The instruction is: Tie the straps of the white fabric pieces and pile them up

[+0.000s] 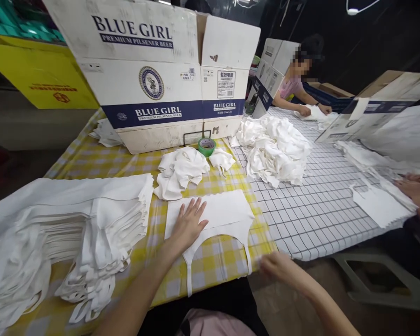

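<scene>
A white camisole top (224,212) lies flat on the yellow checked tablecloth, its thin straps toward me. My left hand (189,223) rests on it, open, fingers spread over the fabric. Just beyond the table's front edge, my right hand (278,267) is closed and a little blurred, near the end of the right strap. Whatever it may pinch is hidden. On the left is a thick stack of folded white camisoles (121,205), straps hanging forward. Behind the flat top sits a crumpled white heap of fabric (184,169).
A large beer carton (154,93) stands at the back, with a roll of green tape (206,146) before it. A big white garment pile (275,147) covers part of the grid-patterned cloth (283,219). Two other people handle white fabric at the right; a stool (381,280) stands below.
</scene>
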Demonstrator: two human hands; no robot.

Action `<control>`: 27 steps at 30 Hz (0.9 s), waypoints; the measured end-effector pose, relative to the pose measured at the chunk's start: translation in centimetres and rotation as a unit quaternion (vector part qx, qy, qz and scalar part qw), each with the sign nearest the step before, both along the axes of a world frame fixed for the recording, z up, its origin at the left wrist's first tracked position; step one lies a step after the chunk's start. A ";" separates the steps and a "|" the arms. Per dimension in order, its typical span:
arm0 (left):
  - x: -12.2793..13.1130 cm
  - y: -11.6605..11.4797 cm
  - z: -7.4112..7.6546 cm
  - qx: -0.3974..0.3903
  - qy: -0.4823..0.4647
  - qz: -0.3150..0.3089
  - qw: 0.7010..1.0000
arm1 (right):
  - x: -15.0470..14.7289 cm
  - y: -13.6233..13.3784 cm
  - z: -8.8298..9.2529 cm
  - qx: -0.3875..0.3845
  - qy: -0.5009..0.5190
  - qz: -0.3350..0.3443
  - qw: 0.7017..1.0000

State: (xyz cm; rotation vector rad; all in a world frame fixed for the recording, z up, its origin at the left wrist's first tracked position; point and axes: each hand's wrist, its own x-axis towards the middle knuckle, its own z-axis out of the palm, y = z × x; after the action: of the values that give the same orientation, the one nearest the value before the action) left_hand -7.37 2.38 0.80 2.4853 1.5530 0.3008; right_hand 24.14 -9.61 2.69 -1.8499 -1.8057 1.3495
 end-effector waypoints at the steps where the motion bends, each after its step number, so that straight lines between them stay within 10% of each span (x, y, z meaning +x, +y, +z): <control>1: 1.6 0.5 0.3 0.002 -0.007 -0.033 0.999 | 0.2 -1.6 -0.3 -0.060 0.024 0.019 0.998; 7: 9.4 3.0 0.3 0.010 -0.031 -0.205 0.978 | -3.8 -5.1 -3.5 -0.096 0.262 -0.156 0.947; 13: 10.6 3.6 -1.4 0.015 -0.021 -0.234 0.972 | -6.2 -7.1 -6.2 -0.061 0.322 -0.240 0.914; 21: 10.8 3.7 -2.0 0.017 -0.009 -0.241 0.970 | -3.5 -12.5 -5.5 0.113 -0.029 -0.184 0.976; 27: 11.0 3.9 -2.2 0.006 0.002 -0.249 0.968 | -2.0 -16.4 -4.0 0.238 -0.302 -0.057 0.921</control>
State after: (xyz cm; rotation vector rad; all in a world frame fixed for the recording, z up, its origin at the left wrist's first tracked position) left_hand 3.65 6.26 -1.38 2.7702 0.8745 0.2207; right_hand 22.09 -26.03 -1.31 -2.1607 -2.0005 0.2384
